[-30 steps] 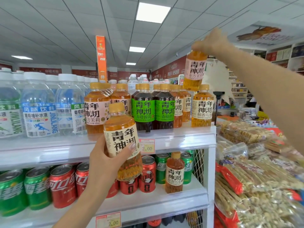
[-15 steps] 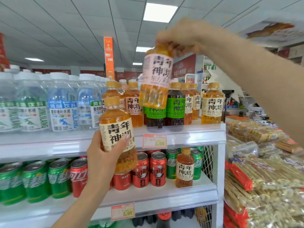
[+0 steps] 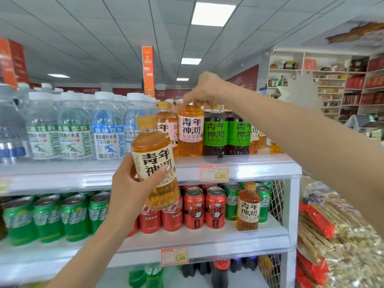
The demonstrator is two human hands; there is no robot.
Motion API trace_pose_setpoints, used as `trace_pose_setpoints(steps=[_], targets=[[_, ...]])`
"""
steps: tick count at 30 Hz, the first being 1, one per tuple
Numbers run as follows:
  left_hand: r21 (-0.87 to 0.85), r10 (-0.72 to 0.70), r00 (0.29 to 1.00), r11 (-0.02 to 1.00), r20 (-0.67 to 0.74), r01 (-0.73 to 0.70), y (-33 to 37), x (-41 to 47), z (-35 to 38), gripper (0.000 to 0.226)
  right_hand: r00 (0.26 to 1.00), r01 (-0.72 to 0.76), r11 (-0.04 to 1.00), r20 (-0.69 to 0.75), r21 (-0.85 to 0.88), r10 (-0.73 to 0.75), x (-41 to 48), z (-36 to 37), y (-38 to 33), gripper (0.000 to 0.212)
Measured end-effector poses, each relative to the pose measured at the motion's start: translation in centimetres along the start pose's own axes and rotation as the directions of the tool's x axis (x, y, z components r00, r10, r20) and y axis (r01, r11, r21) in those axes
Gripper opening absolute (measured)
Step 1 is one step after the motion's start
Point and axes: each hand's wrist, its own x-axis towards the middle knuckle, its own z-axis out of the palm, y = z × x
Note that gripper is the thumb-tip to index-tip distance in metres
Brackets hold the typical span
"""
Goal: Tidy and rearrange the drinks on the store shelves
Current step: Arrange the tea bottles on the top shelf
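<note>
Down from mid-air now: the pink-label bottle [image 3: 190, 129] stands on the upper shelf [image 3: 259, 163], frame centre, the right grip [image 3: 204, 91] pinching its cap from above; the left grip [image 3: 133, 190] clasps the beige-label bottle [image 3: 154, 161] lower left.

Cap of pink-label bottle [image 3: 190, 132] hidden under fingers [image 3: 193, 101] of right hand [image 3: 204, 90]. Left hand [image 3: 133, 188] covers lower left of label on beige-label bottle [image 3: 154, 161]; fingertip masks last characters. Same bottle blocks part of red cans [image 3: 172, 217] behind it. Right forearm [image 3: 291, 138] screens bottles at far end of top shelf [image 3: 259, 165]. Both arms cut off by frame edges. Water bottles [image 3: 12, 132] at left edge blurred, cropped. Fine print on price tag [image 3: 214, 173] too small to read. Bottom-shelf bottles [image 3: 220, 271] and snack packs [image 3: 342, 235] cropped by frame.
</note>
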Motion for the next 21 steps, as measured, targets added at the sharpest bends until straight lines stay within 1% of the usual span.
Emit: trace_pose_setpoints(steps=[7, 9, 10, 12, 13, 14, 15, 16, 17, 18, 19, 21], targets=[[-0.003, 0.006, 0.999, 1.000, 0.047, -0.006, 0.4, 1.0, 1.6, 0.034, 0.998, -0.031, 0.996, 0.050, 0.088, 0.026, 0.9, 1.7, 1.0, 0.030], [-0.007, 0.014, 0.998, 1.000, 0.069, -0.014, 0.6, 1.5, 2.1, 0.036, 0.997, -0.055, 0.989, 0.060, 0.137, 0.047, 0.8, 1.3, 1.3, 0.032], [-0.010, 0.024, 0.996, 1.000, 0.083, -0.023, 0.7, 1.7, 2.5, 0.036, 0.998, -0.042, 0.986, 0.046, 0.161, 0.035, 0.5, 0.8, 1.4, 0.034], [-0.014, 0.040, 0.993, 0.999, 0.114, -0.039, 1.2, 2.3, 3.2, 0.034, 0.998, 0.064, 0.966, -0.011, 0.251, -0.063, -0.7, -0.8, 1.9, 0.041], [-0.011, 0.048, 0.990, 0.999, 0.136, -0.047, 1.5, 2.5, 3.6, 0.033, 0.991, 0.133, 0.937, -0.018, 0.324, -0.134, -1.8, -1.9, 2.3, 0.044], [-0.013, 0.055, 0.985, 0.998, 0.161, -0.054, 1.9, 2.8, 4.1, 0.032, 0.976, 0.194, 0.898, 0.014, 0.394, -0.217, -3.3, -3.0, 2.6, 0.046], [-0.019, 0.061, 0.981, 0.998, 0.186, -0.059, 2.3, 3.1, 4.7, 0.032, 0.952, 0.232, 0.860, 0.076, 0.454, -0.297, -4.8, -4.0, 3.0, 0.048], [-0.028, 0.069, 0.975, 0.998, 0.211, -0.065, 2.8, 3.3, 5.3, 0.034, 0.924, 0.245, 0.840, 0.147, 0.485, -0.354, -6.2, -4.7, 3.4, 0.050], [-0.032, 0.078, 0.969, 0.997, 0.234, -0.072, 3.3, 3.6, 6.1, 0.036, 0.905, 0.244, 0.844, 0.200, 0.478, -0.375, -7.5, -5.0, 4.0, 0.053], [-0.037, 0.087, 0.962, 0.996, 0.258, -0.080, 3.7, 3.9, 7.0, 0.038, 0.904, 0.239, 0.861, 0.221, 0.448, -0.366, -8.6, -5.2, 4.6, 0.054], [-0.046, 0.097, 0.955, 0.995, 0.281, -0.087, 4.2, 4.1, 8.0, 0.038, 0.920, 0.232, 0.879, 0.200, 0.417, -0.338, -9.4, -5.1, 5.2, 0.052], [-0.070, 0.107, 0.940, 0.994, 0.323, -0.088, 5.1, 4.6, 10.3, 0.039, 0.963, 0.212, 0.881, 0.065, 0.423, -0.263, -10.1, -5.1, 6.6, 0.045]])
